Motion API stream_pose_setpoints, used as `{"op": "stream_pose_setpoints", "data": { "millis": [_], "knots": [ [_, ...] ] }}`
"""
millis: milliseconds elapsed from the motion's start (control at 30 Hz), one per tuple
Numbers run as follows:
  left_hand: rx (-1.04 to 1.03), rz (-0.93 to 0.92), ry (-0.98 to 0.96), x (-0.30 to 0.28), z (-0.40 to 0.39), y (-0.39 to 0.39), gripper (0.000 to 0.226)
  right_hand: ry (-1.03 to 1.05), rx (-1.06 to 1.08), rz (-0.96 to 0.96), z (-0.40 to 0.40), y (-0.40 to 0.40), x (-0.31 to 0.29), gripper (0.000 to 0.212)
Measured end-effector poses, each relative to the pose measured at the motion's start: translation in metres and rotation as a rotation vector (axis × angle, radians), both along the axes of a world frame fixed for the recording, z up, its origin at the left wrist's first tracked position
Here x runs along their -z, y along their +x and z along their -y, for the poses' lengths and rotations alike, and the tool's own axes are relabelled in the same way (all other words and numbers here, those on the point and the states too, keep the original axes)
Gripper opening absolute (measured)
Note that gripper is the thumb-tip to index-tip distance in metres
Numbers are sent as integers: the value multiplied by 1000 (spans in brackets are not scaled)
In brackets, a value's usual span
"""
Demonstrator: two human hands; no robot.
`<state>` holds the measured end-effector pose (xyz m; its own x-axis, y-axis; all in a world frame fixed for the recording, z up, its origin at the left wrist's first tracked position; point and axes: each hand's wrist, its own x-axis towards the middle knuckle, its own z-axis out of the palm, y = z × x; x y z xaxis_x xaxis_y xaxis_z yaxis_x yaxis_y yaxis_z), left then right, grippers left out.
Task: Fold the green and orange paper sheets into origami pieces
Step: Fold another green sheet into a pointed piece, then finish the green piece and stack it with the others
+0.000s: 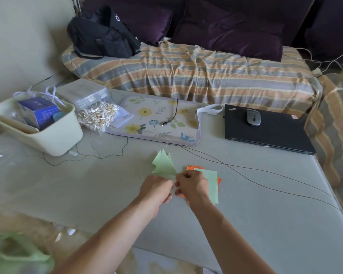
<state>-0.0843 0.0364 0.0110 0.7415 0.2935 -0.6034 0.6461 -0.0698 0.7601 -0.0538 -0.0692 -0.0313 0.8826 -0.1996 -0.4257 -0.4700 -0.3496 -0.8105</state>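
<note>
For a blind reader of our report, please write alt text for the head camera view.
Both hands, left hand and right hand, pinch a folded green paper piece above a grey table. Under the right hand lie a flat green sheet and orange sheets. Behind are a floral mat, a closed black laptop with a mouse on it, and a cream bin.

Soft dim daylight, faint shadows, blurred and warped edges
</note>
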Motion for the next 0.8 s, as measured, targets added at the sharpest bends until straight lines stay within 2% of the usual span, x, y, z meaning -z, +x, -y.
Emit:
{"op": "stream_pose_setpoints", "data": {
  "millis": [100,333,400,467,533,567,667,733,800],
  "knots": [
    [-12,16,-36,-2,0,1,24,-20,17,17,-14,7,5,18],
    [-20,32,-7,4,-3,5,16,9,51,44,-10,8,3,29],
    [-22,22,11,7,-5,7,15,-45,76,87,-1,9,2,33],
    [-16,24,25,9,-6,7,14,-207,46,133,12,11,1,27],
    [-11,37,35,11,-5,8,15,-411,-22,124,27,10,0,10],
    [-12,41,37,11,-5,9,16,-514,-62,115,34,9,-1,11],
    [-8,45,39,11,-1,9,17,-802,-189,128,53,1,2,36],
    [4,44,42,11,2,9,17,-868,-236,111,58,-5,7,47],
    [11,40,44,10,6,8,18,-890,-254,121,60,-10,15,49]
  ]
}}
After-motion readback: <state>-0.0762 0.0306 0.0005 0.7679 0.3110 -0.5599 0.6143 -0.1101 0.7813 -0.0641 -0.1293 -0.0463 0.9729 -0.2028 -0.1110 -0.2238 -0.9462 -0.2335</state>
